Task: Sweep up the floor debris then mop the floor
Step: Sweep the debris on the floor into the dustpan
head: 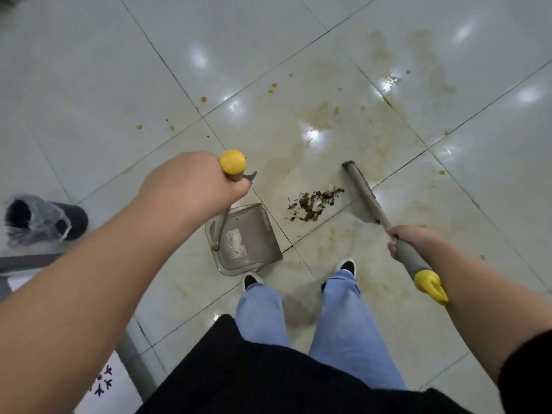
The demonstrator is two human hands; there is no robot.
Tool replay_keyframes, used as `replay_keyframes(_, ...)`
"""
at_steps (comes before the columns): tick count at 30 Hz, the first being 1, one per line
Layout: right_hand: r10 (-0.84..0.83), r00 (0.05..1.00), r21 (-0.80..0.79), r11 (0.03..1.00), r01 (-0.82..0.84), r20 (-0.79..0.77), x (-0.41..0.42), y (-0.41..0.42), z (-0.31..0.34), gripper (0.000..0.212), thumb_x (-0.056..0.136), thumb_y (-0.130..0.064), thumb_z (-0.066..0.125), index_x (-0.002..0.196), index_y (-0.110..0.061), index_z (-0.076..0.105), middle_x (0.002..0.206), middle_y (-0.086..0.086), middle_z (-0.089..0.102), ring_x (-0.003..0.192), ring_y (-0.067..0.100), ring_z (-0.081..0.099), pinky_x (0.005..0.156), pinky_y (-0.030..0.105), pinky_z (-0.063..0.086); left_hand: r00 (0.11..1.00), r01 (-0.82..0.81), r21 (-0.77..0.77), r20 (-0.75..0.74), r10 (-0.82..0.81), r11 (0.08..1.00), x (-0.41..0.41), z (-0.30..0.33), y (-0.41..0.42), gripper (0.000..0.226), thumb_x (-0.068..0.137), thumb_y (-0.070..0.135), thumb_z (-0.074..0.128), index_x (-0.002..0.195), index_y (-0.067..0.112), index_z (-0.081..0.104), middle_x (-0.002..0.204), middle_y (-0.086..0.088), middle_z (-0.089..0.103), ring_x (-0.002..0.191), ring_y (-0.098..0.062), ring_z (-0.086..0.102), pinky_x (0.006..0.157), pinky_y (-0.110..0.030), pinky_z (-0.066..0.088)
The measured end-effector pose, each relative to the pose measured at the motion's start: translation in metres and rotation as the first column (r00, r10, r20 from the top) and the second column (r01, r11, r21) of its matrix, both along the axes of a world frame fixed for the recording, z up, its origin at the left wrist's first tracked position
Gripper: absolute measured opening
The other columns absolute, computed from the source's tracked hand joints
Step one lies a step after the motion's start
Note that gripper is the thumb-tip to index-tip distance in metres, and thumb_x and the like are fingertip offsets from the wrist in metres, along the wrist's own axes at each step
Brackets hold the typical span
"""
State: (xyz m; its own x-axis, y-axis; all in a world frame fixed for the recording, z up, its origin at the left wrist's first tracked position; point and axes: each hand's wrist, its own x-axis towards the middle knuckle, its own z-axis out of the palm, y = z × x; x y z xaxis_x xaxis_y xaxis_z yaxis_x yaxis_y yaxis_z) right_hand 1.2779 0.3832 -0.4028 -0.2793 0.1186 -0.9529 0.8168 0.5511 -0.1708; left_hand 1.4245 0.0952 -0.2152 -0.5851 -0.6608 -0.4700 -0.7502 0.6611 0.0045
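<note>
Head view, looking down at a pale tiled floor (89,85). The left hand (191,186), at about 9 o'clock from frame centre, has its fingers (239,186) clenched round the upright handle (222,222) of a grey dustpan (248,243), just below the handle's yellow cap (232,161). The dustpan rests on the floor just ahead of the person's left shoe (251,279); a pale smear, possibly swept dust, lies inside it, though the view is too soft to be sure.

The right hand (409,239), at about 4 o'clock, grips the grey sleeve of a broom (366,194), whose shaft ends in a yellow tip (430,286) beside the forearm. The broom head lies on the floor at about 2 o'clock from the dustpan.

The debris pile (313,203), dark red and brown scraps, lies between the dustpan and the broom head, near both, touching neither. Yellow-brown stains (388,121) and scattered drips spread across the tiles from 12 to 2 o'clock.

At 9 o'clock, near the left edge, a dark bin (44,219) lined with a clear bag lies tipped on its side. Blue jeans (343,318) and a black garment (254,377) fill the 6 o'clock edge.
</note>
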Motion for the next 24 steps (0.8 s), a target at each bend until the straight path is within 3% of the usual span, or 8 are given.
replay_keyframes(3, -0.067, 0.997, -0.024, 0.997, 0.068, 0.029, 0.022, -0.015, -0.016, 0.027, 0.099, -0.015, 0.041, 0.073, -0.01, 0.033, 0.025, 0.004, 0.038, 0.016, 0.011, 0.036, 0.028, 0.012, 0.037, 0.999, -0.019, 0.025, -0.046, 0.021, 0.999, 0.012, -0.004, -0.006, 0.047, 0.081, 0.055, 0.052, 0.061, 0.012, 0.052, 0.057, -0.006, 0.051, 0.055, -0.017, 0.047, 0.049, -0.024, 0.031)
replay_keyframes(7, 0.0, 0.995, -0.03, 1.0, 0.003, 0.1, 0.045, -0.03, -0.027, 0.021, 0.098, -0.017, 0.044, 0.08, -0.008, 0.038, 0.027, 0.003, 0.041, 0.019, 0.011, 0.039, 0.03, 0.015, 0.038, 0.997, -0.04, 0.049, -0.071, 0.043, 0.998, 0.028, -0.005, -0.002, 0.049, 0.083, 0.053, 0.052, 0.057, 0.012, 0.05, 0.053, -0.006, 0.05, 0.052, -0.017, 0.046, 0.046, -0.023, 0.027)
replay_keyframes(10, 0.023, 0.993, -0.025, 0.999, -0.02, 0.119, 0.049, -0.035, -0.026, 0.013, 0.098, -0.017, 0.044, 0.096, -0.004, 0.04, 0.027, 0.002, 0.041, 0.019, 0.011, 0.039, 0.03, 0.016, 0.04, 0.995, -0.058, 0.055, -0.074, 0.062, 0.997, 0.03, -0.004, -0.001, 0.049, 0.084, 0.055, 0.051, 0.059, 0.012, 0.05, 0.055, -0.005, 0.05, 0.054, -0.017, 0.046, 0.046, -0.024, 0.027)
replay_keyframes(14, 0.053, 0.991, -0.024, 0.998, -0.051, 0.12, 0.05, -0.034, -0.032, 0.018, 0.098, -0.015, 0.044, 0.11, -0.004, 0.036, 0.029, 0.002, 0.042, 0.019, 0.011, 0.04, 0.03, 0.016, 0.04, 0.997, -0.044, 0.026, -0.068, 0.045, 0.999, 0.025, -0.007, 0.011, 0.048, 0.084, 0.055, 0.05, 0.06, 0.013, 0.049, 0.058, -0.005, 0.048, 0.058, -0.025, 0.048, 0.048, -0.025, 0.028)
replay_keyframes(17, 0.075, 0.986, -0.049, 0.996, -0.068, 0.148, 0.061, -0.03, -0.041, 0.009, 0.098, -0.014, 0.042, 0.101, -0.006, 0.038, 0.031, 0.002, 0.042, 0.019, 0.011, 0.041, 0.03, 0.016, 0.041, 0.997, -0.035, -0.028, -0.074, 0.033, 0.999, 0.021, -0.01, 0.017, 0.05, 0.081, 0.059, 0.051, 0.061, 0.013, 0.051, 0.057, -0.005, 0.047, 0.053, -0.019, 0.042, 0.047, -0.023, 0.026)
replay_keyframes(20, 0.099, 0.982, -0.057, 0.994, -0.091, 0.163, 0.07, -0.023, -0.048, 0.018, 0.097, -0.012, 0.04, 0.08, -0.008, 0.038, 0.027, 0.001, 0.042, 0.02, 0.01, 0.042, 0.031, 0.015, 0.042, 0.994, -0.061, -0.07, -0.092, 0.054, 0.996, 0.024, -0.009, 0.008, 0.05, 0.076, 0.063, 0.053, 0.064, 0.014, 0.055, 0.059, -0.004, 0.047, 0.053, -0.015, 0.04, 0.047, -0.023, 0.026)
replay_keyframes(24, 0.233, 0.962, -0.087, 0.971, -0.222, 0.144, 0.077, -0.024, -0.046, 0.018, 0.089, 0.001, 0.038, 0.072, -0.006, 0.039, 0.029, 0.002, 0.044, 0.023, 0.012, 0.044, 0.035, 0.016, 0.043, 0.995, -0.073, -0.095, -0.076, 0.066, 0.993, 0.041, -0.006, -0.001, 0.05, 0.072, 0.068, 0.054, 0.065, 0.018, 0.055, 0.061, -0.003, 0.045, 0.059, -0.026, 0.042, 0.051, -0.026, 0.027)
